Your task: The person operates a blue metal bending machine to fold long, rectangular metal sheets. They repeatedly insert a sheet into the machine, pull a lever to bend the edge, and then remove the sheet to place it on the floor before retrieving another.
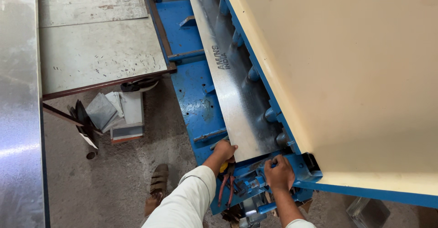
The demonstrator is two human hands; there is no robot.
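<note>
Biggest thing in view is the cream-coloured machine top (356, 73) filling the right side, sitting on a blue machine frame (191, 95) that runs diagonally away from the person. Lying along that frame is a long galvanised metal strip (232, 86), tucked close under the cream edge beside a row of blue clamps (253, 73).

Left hand (224, 150) has its fingers closed around the near corner of the strip, pinching the sheet edge. Right hand (279, 173) is curled tight around a blue handle (267, 164) at the near end of the frame, just beside the strip's end.

My take on doing this well: keep the strip square against the clamp line, grip the corner flat, and keep fingertips clear of where the cream edge meets the sheet, since bare skin on cut sheet edges is asking for trouble.

Around it: big steel sheets on a low table (100, 41) to the left, a pile of offcuts (116, 114) on the concrete floor (118, 182), and a sandalled foot (157, 182) close to the frame. Red-handled pliers (226, 184) sit right under the left wrist, which looks like it could snag a sleeve.
</note>
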